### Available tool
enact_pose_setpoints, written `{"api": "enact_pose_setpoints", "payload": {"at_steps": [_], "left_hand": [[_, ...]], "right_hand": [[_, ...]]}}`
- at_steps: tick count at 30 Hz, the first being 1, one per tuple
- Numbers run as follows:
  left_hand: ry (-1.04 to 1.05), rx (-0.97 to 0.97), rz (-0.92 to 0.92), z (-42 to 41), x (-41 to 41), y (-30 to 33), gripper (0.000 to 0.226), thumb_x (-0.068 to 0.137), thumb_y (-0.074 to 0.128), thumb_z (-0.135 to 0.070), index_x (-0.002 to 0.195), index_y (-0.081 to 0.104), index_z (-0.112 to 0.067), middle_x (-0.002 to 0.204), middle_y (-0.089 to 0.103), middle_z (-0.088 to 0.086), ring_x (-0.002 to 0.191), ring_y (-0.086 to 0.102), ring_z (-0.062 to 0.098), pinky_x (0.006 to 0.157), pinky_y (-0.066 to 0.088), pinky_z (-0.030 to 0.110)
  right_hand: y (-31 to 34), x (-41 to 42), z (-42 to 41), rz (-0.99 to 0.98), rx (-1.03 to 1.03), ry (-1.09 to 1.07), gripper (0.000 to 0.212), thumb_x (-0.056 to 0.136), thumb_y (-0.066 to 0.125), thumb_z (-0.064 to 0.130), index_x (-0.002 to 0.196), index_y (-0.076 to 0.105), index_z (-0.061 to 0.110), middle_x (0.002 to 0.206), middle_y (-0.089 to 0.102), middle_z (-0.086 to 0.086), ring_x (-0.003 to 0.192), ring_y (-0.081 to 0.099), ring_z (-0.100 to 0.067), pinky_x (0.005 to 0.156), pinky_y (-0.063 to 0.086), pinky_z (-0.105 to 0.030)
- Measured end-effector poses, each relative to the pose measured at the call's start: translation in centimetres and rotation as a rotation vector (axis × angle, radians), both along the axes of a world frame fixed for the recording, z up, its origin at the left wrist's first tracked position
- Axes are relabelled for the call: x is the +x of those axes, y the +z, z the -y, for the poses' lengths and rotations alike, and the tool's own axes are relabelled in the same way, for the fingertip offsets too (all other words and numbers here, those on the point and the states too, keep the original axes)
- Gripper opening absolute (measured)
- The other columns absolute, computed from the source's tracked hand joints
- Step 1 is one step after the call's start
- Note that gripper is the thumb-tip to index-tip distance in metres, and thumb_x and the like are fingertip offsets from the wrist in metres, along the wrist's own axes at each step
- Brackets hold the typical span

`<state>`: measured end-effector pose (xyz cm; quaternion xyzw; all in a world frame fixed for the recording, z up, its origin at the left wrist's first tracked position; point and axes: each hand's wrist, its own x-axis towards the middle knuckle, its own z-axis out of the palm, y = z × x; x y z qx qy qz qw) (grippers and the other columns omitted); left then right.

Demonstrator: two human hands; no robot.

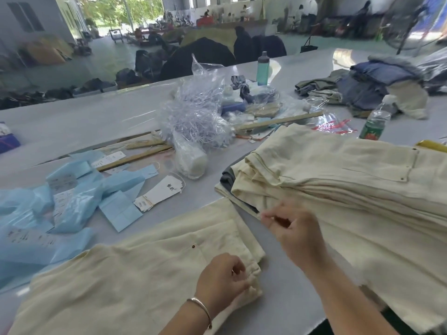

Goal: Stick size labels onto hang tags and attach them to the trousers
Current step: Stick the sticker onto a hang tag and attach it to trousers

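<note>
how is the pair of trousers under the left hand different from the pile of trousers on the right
The single pair of trousers lies flat and alone near the table edge, while the pile of trousers is many pairs stacked high. The left hand pinches the single pair's edge; the right hand pinches at the pile's lower edge. A dark garment shows under the pile, none under the single pair. Both are cream cloth with small rivets.

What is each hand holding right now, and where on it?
Left hand pinches the near trousers at their right edge. Right hand pinches something too thin to identify.
</note>
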<state>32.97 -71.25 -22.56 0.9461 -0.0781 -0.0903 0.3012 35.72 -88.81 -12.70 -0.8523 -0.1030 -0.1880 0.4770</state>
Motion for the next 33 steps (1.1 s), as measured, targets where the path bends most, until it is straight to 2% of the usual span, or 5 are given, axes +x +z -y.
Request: {"api": "enact_pose_setpoints", "payload": {"at_steps": [6,11,16,28,33], "left_hand": [[0.195,-0.288,-0.107,0.1,-0.2,0.0,0.027,0.084,0.072,-0.018,0.064,0.055,-0.026,0.064,0.055,-0.009,0.062,0.051,0.002,0.06,0.039,0.021],[0.392,-0.674,-0.362,-0.9,0.1,1.3,0.018,0.093,0.06,-0.006,0.075,0.06,-0.01,0.06,0.052,-0.003,0.05,0.045,0.009,0.044,0.035,0.023],[0.449,-0.86,-0.39,-1.4,-0.4,1.8,0.02,0.093,0.058,-0.002,0.077,0.066,-0.01,0.063,0.056,0.0,0.052,0.048,0.008,0.049,0.038,0.02],[0.74,-0.913,-0.401,0.0,-0.7,0.9,0.013,0.086,0.066,-0.001,0.074,0.069,-0.006,0.056,0.055,0.0,0.05,0.047,0.009,0.047,0.037,0.017],[0.771,-0.885,-0.29,0.4,0.1,1.4,0.016,0.089,0.059,-0.008,0.073,0.062,-0.011,0.07,0.07,0.002,0.053,0.057,0.006,0.046,0.037,0.017]], "right_hand": [[-6.8,-1.4,-1.1,-0.305,-0.133,0.314,0.007,0.071,0.081,0.015,0.071,0.078,0.021,0.067,0.05,0.005,0.059,0.047,-0.004,0.057,0.035,-0.02],[-9.3,-2.4,-2.5,-0.127,-0.28,0.177,0.011,0.067,0.079,0.017,0.061,0.07,0.021,0.066,0.042,0.013,0.056,0.046,-0.007,0.046,0.036,-0.023],[-10.8,-2.8,-4.3,-0.009,-0.206,-0.001,0.019,0.062,0.087,0.006,0.067,0.073,0.018,0.067,0.046,0.003,0.052,0.049,-0.015,0.041,0.039,-0.027],[-13.0,-2.4,-3.9,0.05,-0.114,0.075,0.02,0.066,0.085,0.004,0.073,0.076,0.021,0.074,0.046,0.006,0.064,0.041,-0.006,0.052,0.036,-0.018],[-13.9,-1.4,-1.3,-0.067,0.103,-0.004,0.018,0.068,0.063,0.004,0.066,0.072,0.02,0.091,0.057,0.013,0.067,0.053,0.001,0.058,0.038,-0.007]]}}
